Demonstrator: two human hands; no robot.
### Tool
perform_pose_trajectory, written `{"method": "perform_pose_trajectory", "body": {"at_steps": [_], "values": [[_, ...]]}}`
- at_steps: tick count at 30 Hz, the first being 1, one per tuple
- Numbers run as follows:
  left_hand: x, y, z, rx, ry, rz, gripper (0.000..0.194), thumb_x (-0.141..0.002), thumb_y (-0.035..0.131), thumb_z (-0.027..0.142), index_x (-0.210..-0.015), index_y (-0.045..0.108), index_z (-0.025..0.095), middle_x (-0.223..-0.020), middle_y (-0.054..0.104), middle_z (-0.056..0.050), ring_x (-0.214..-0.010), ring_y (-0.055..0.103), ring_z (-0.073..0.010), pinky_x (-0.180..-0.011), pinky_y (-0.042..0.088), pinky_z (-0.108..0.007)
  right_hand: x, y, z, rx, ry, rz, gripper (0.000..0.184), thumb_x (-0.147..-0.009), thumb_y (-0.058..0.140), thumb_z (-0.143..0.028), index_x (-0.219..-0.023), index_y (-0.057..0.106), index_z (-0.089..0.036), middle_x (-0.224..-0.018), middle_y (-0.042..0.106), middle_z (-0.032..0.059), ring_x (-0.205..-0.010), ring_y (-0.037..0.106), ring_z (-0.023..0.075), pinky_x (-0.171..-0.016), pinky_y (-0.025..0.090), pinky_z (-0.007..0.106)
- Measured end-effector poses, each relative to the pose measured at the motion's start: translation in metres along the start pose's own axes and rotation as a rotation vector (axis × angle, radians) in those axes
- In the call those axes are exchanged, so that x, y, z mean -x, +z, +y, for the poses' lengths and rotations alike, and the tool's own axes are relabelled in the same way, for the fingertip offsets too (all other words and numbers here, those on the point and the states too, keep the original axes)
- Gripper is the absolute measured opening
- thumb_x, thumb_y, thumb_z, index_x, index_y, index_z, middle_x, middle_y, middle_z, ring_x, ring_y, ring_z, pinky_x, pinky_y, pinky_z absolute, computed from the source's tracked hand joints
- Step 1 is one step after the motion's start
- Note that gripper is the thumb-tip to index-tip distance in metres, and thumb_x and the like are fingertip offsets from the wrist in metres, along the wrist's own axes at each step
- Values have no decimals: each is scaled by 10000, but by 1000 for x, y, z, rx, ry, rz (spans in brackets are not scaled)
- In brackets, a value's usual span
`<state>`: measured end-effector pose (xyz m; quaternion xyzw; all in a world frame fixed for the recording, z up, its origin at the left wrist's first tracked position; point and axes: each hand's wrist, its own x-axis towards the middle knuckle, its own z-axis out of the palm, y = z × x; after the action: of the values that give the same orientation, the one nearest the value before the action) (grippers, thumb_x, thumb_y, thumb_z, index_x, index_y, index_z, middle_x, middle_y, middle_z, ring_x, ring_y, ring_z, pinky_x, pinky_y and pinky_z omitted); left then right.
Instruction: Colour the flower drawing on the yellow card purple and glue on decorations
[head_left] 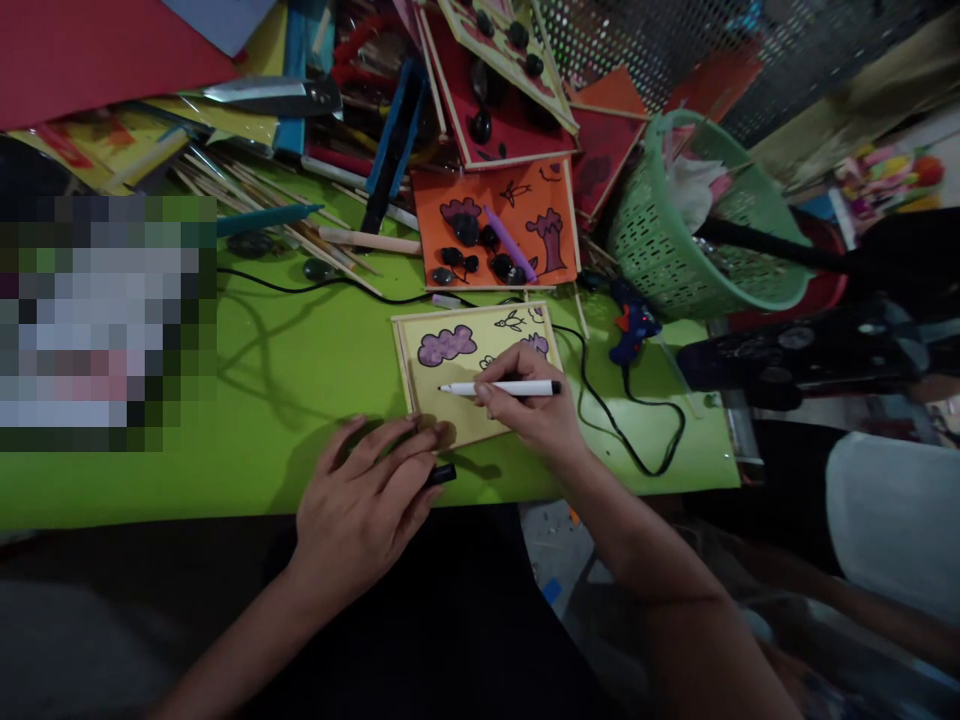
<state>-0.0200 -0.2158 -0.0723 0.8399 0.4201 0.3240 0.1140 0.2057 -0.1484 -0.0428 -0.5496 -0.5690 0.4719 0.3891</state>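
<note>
A white marker (517, 388) with a black end is pinched in my right hand (536, 400). Its tip points left, over a bare part of a yellow card (450, 400) edged with thin sticks. The card bears a purple cloud (448, 346) and a black-outlined bird (511, 321); my right hand covers part of another drawing. My left hand (367, 500) lies at the card's lower left corner, fingertips on its edge. A black marker cap (442, 475) sticks out between its thumb and fingers.
Behind the card lies an orange card (551, 195) with black stones and a purple marker (510, 245). A blue glue gun (634, 325) with a looping cord and a green basket (634, 220) stand right. Sticks, scissors (274, 95) and papers crowd the back. A person's white sleeve (892, 500) shows at right.
</note>
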Motion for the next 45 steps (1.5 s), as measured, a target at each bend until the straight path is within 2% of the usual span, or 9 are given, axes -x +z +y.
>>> {"method": "perform_pose_trajectory", "body": {"at_steps": [5,16,26,33,45], "values": [[1,0,0,-12,-3,-11,170,-1071,594,233,-1221,670,208,-1318,793,-35,-1254,705,-270,-1218,366,-467,0,1,-2,-15,0,-11,241,-831,813,-392,-844,642,-224,-752,677,-9,-616,526,120,-549,399,264],[-1,-3,1,-11,-9,-25,161,-1051,625,216,-1204,675,206,-1305,798,-38,-1256,709,-269,-1218,368,-469,0,-2,3,12,-64,-34,123,-877,765,-280,-852,660,-222,-760,663,-21,-625,532,117,-568,389,267],[0,-2,1,-9,-12,-27,195,-1053,615,208,-1237,675,223,-1326,789,-19,-1265,709,-269,-1199,383,-475,1,0,-2,3,5,2,144,-825,752,-313,-792,635,-235,-750,643,-10,-678,559,151,-601,429,282],[0,-3,1,-2,-18,-44,224,-1053,615,213,-1269,672,230,-1331,787,-14,-1270,708,-278,-1201,377,-476,0,-2,0,35,-21,-7,128,-831,735,-288,-789,625,-238,-745,640,-12,-684,561,154,-616,430,295],[-2,-4,1,-7,-23,-38,194,-1048,617,206,-1228,687,228,-1294,801,-33,-1260,717,-288,-1177,397,-489,-3,-2,2,46,-59,41,124,-852,731,-278,-804,627,-231,-725,606,-33,-616,475,121,-565,347,282]]}}
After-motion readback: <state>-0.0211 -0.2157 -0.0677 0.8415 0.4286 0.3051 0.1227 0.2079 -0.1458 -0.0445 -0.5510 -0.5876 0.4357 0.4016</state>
